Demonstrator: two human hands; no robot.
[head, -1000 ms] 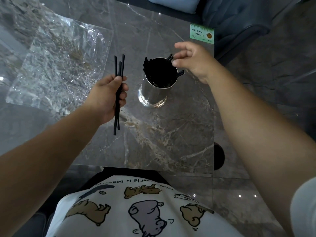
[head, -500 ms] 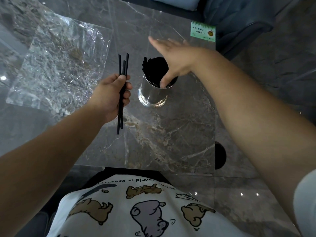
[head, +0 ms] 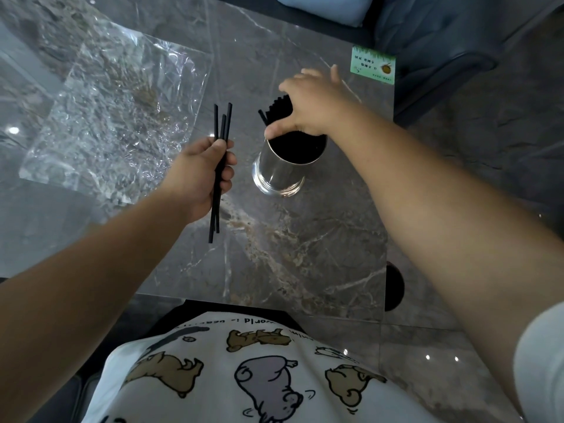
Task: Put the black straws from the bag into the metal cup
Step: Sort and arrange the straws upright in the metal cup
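Note:
My left hand (head: 198,175) is closed around three black straws (head: 222,123), held upright just left of the metal cup (head: 277,175). The shiny cup stands on the marble table (head: 305,239) and is packed with black straws (head: 276,108) that stick out above its rim. My right hand (head: 317,108) lies over the far side of those straws with its fingers spread and its thumb down at the cup's left rim. It hides most of the straw tips. The clear plastic bag (head: 116,111) lies flat and crumpled at the left, and I see no straws in it.
A green paper label (head: 372,65) sits at the table's far right corner. A dark chair with a blue cushion (head: 320,4) stands beyond the table. The table's near edge runs just in front of my shirt.
My right hand has moved from beside the cup's far rim to lie on top of the straws, thumb now at the rim. My left hand has stayed put with its three straws.

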